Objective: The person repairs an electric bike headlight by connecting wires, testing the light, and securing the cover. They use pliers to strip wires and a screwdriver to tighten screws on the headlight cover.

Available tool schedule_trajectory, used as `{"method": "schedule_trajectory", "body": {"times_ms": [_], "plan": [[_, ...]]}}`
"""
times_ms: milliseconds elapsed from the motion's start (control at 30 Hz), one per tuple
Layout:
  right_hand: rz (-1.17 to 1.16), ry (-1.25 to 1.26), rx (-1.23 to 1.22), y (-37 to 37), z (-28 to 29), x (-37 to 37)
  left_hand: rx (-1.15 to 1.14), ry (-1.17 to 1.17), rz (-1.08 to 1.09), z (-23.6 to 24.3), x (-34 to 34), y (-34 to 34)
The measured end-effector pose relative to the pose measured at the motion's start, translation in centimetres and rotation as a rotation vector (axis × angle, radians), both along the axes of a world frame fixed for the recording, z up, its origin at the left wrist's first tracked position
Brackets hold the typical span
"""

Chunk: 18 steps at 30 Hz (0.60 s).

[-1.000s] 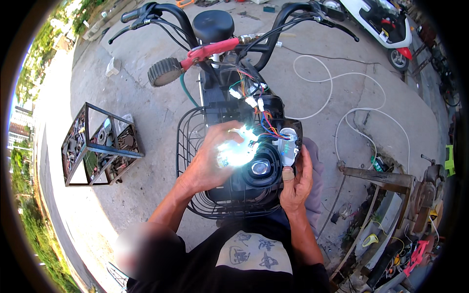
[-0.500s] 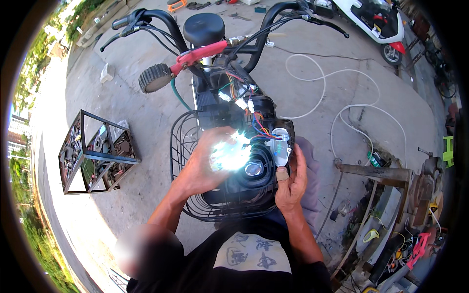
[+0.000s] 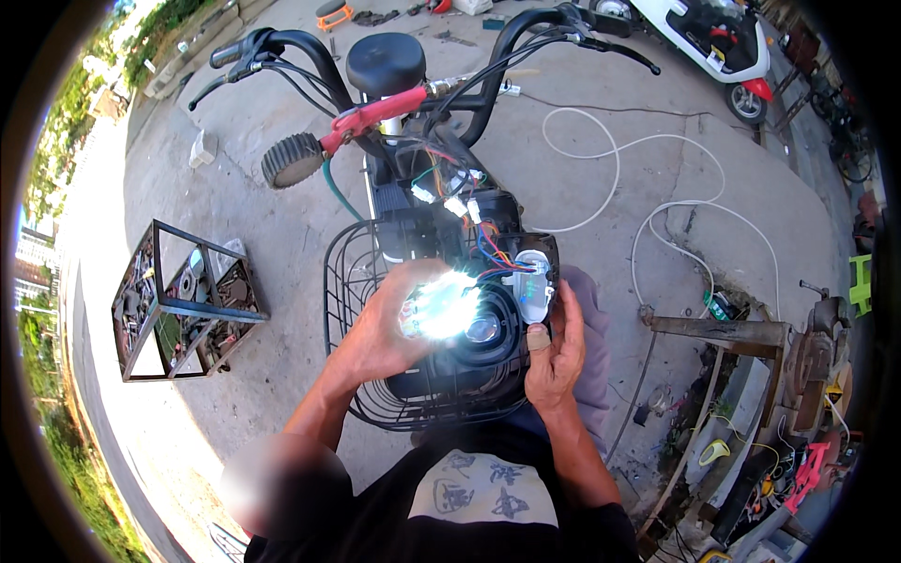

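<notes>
One left hand [image 3: 383, 327] and one right hand [image 3: 556, 364] are showing, along with one glaring light [image 3: 441, 308], one pale casing [image 3: 533, 293] and at least three white connectors [image 3: 455, 205]. Two brake levers [image 3: 648, 65], one handlebar [image 3: 324, 64], one black seat [image 3: 386, 62], one wire basket [image 3: 413, 413] and one red-handled tool [image 3: 380, 110] are appearing. One metal rack [image 3: 202, 309], one white scooter [image 3: 723, 42] and one orange stool [image 3: 335, 18] are standing nearby.

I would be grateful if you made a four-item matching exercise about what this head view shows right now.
1. Left hand
2. Right hand
3. Wire connectors
4. Saddle

A. Black, seen between the handlebars
B. Beside the pale grey panel
C. At the bright white glare
D. White, on coloured wires

Pairs: 1-C, 2-B, 3-D, 4-A
</notes>
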State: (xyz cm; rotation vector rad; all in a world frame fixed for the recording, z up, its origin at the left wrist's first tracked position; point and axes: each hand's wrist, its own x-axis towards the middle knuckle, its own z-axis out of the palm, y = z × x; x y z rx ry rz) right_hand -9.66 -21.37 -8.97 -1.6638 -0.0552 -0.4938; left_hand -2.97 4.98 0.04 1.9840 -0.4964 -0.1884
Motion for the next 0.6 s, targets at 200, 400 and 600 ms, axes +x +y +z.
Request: {"method": "schedule_trajectory", "body": {"times_ms": [200, 400, 600], "plan": [[0.001, 0.008, 0.03, 0.17, -0.05, -0.09, -0.031, 0.022, -0.031, 0.27, 0.12, 0.09], [0.005, 0.001, 0.066, 0.24, -0.33, 0.01, -0.036, -0.004, -0.05, 0.35, 0.15, 0.18], [-0.004, 0.005, 0.025, 0.14, -0.37, -0.12, -0.033, -0.005, -0.071, 0.45, 0.22, 0.3]]}}
